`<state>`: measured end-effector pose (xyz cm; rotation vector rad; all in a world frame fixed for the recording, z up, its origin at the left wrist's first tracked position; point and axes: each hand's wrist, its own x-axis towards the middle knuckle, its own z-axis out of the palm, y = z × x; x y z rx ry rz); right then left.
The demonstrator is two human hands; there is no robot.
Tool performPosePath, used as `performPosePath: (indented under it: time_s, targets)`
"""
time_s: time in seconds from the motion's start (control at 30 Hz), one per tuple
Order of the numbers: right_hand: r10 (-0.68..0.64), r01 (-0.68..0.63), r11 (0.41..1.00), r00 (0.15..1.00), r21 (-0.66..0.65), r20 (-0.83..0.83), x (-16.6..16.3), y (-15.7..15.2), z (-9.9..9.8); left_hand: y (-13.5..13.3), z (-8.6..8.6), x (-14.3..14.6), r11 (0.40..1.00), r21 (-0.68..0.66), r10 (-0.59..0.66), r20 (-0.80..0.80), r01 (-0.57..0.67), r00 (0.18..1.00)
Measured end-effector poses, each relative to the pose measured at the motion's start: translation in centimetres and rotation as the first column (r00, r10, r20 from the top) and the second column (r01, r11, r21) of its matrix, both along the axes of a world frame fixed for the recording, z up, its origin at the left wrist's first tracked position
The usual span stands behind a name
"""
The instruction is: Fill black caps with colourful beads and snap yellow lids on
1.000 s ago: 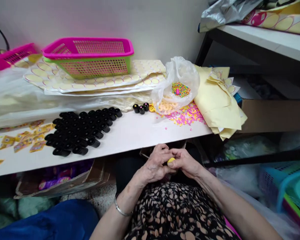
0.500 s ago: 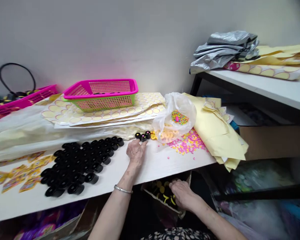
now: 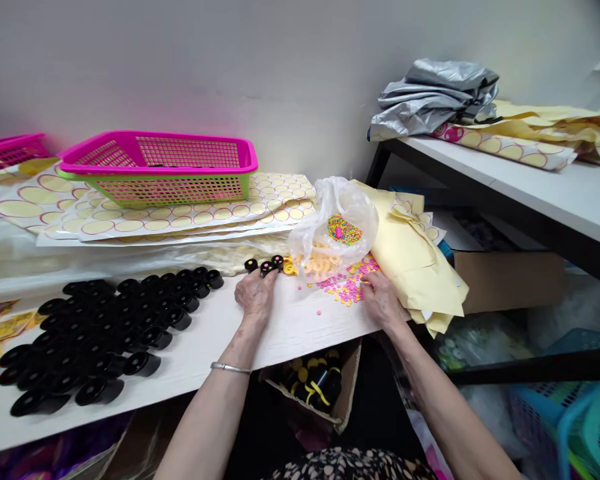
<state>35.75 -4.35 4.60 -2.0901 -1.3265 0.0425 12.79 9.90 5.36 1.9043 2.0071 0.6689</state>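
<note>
- On the white table [image 3: 300, 333], against a plain wall: a pink basket [image 3: 155, 167] sits on sticker sheets [image 3: 180, 220]; black caps [image 3: 105, 327] cluster at left, and a yellow paper stack [image 3: 415, 267] lies at right.
- Right side: shelf [image 3: 530, 193] with a silver bag [image 3: 430, 93]. An open cardboard box [image 3: 347, 380] sits under the table edge.
- Small caps [image 3: 251, 265]: three, black with coloured centres, in a row just left of the plastic bag [image 3: 330, 200].
- Left hand [image 3: 254, 297]: palm down, fingertips touching the row; cannot tell if it grasps one.
- Loose beads [image 3: 347, 287]: pink and yellow, spread before the bag.
- Right hand [image 3: 380, 300]: fingertips at the pile's right edge; pinch or not, cannot tell.
</note>
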Motion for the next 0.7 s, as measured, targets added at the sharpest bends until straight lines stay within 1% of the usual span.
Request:
performPosePath:
  time_s: [0.07, 0.13, 0.23, 0.33, 0.4, 0.47, 0.53, 0.63, 0.7]
  targets:
    - [-0.113, 0.122, 0.989, 0.988, -0.08, 0.106, 0.7, 1.7, 0.1, -0.3, 0.0, -0.2, 1.0, 0.028, -0.01, 0.008, 0.009, 1.0]
    - [-0.175, 0.206, 0.962, 0.969, -0.179, 0.177, 1.3, 3.3, 0.6, -1.2, 0.0, -0.6, 0.998, 0.047, -0.037, 0.02, 0.037, 0.999]
    - [-0.185, 0.229, 0.934, 0.966, -0.275, 0.179, 1.8, 5.2, 1.2, -3.3, -0.4, -1.3, 0.989, 0.062, -0.138, 0.047, 0.135, 0.989]
    - [-0.195, 0.231, 0.918, 0.971, -0.321, 0.139, 2.2, 6.4, 1.2, -5.8, -1.0, -2.0, 0.964, 0.08, -0.261, 0.094, 0.254, 0.961]
    - [-0.215, 0.238, 0.909, 0.971, -0.341, 0.105, 2.5, 7.0, 1.1, -7.2, -1.4, -2.3, 0.948, 0.097, -0.315, 0.124, 0.304, 0.941]
    - [-0.236, 0.246, 0.91, 0.969, -0.334, 0.069, 2.7, 7.5, 0.9, -8.2, -1.7, -2.6, 0.931, 0.118, -0.361, 0.135, 0.347, 0.923]
    - [-0.261, 0.259, 0.918, 0.965, -0.3, 0.034, 2.9, 7.9, 0.7, -8.7, -1.9, -2.9, 0.913, 0.143, -0.399, 0.131, 0.381, 0.908]
    - [-0.302, 0.293, 0.932, 0.953, -0.213, -0.008, 3.1, 8.0, 0.5, -9.0, -2.1, -3.1, 0.903, 0.159, -0.422, 0.16, 0.398, 0.892]
    - [-0.323, 0.316, 0.938, 0.946, -0.139, -0.025, 3.4, 7.7, 0.5, -8.9, -2.3, -3.2, 0.905, 0.145, -0.423, 0.203, 0.4, 0.883]
